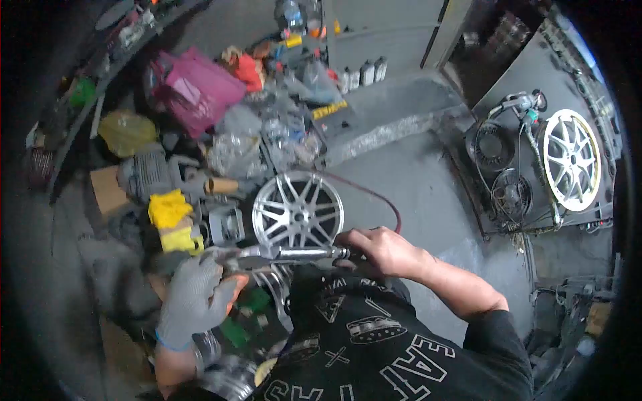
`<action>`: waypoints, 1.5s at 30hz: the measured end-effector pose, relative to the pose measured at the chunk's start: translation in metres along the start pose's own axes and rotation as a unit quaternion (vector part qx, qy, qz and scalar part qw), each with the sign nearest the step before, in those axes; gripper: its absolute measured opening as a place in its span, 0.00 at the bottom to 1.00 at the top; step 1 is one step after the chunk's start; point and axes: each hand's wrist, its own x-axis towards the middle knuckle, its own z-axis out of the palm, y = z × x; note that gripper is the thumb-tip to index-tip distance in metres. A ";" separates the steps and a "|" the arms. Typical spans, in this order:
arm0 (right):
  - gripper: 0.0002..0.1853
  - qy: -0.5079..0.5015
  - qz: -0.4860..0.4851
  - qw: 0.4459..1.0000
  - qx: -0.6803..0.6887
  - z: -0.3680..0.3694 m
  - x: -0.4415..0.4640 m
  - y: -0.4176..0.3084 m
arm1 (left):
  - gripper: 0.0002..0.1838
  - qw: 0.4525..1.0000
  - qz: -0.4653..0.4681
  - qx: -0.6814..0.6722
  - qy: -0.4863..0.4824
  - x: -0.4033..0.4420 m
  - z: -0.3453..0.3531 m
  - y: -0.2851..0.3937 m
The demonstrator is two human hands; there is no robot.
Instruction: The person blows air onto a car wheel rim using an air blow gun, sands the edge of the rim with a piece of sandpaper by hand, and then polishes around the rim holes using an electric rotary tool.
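Observation:
My left hand [194, 297], in a grey glove with orange at the fingers, is closed round the left end of a long metal air tool [294, 253]. Bare, my right hand [378, 250] is wrapped round the tool's dark right end. The tool lies level across the front of my black printed shirt. Just beyond it a silver multi-spoke wheel rim [298, 212] rests on the floor. A dark red hose [374, 192] curves over the floor behind the rim towards my right hand.
At the right, a bench [511, 87] holds a white rim [572, 160], a power tool [525, 102] and dark round parts. Clutter at the left includes a pink bag [197, 90], yellow cloth [174, 220] and a grey motor [146, 175]. More rims lie below my left hand.

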 end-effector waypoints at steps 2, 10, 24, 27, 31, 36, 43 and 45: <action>0.20 -0.021 0.039 0.998 0.041 0.004 -0.028 0.005 | 0.13 0.994 -0.071 -0.050 -0.062 -0.018 0.024 0.018; 0.16 -0.110 0.012 0.992 0.057 -0.012 -0.116 0.014 | 0.24 0.839 -0.285 -0.317 -0.337 -0.030 0.072 0.131; 0.15 -0.216 -0.082 0.973 -0.016 -0.010 -0.246 -0.026 | 0.22 0.987 0.081 -0.122 -0.072 -0.120 0.164 0.243; 0.14 -0.213 -0.115 0.970 0.009 -0.013 -0.255 -0.026 | 0.23 0.991 0.065 -0.085 -0.084 -0.127 0.166 0.265; 0.12 -0.215 -0.122 0.969 -0.019 -0.032 -0.271 -0.020 | 0.24 0.993 0.030 -0.094 -0.067 -0.126 0.188 0.296; 0.13 -0.224 -0.141 0.963 -0.056 -0.079 -0.292 0.013 | 0.22 0.996 0.058 -0.023 -0.067 -0.070 0.207 0.335; 0.34 -0.146 -0.105 0.972 0.154 -0.166 -0.331 0.012 | 0.26 0.951 0.260 0.109 -0.128 0.070 0.209 0.425; 0.36 -0.136 -0.099 0.978 0.127 -0.167 -0.362 0.045 | 0.26 0.946 0.299 0.124 -0.010 0.112 0.211 0.465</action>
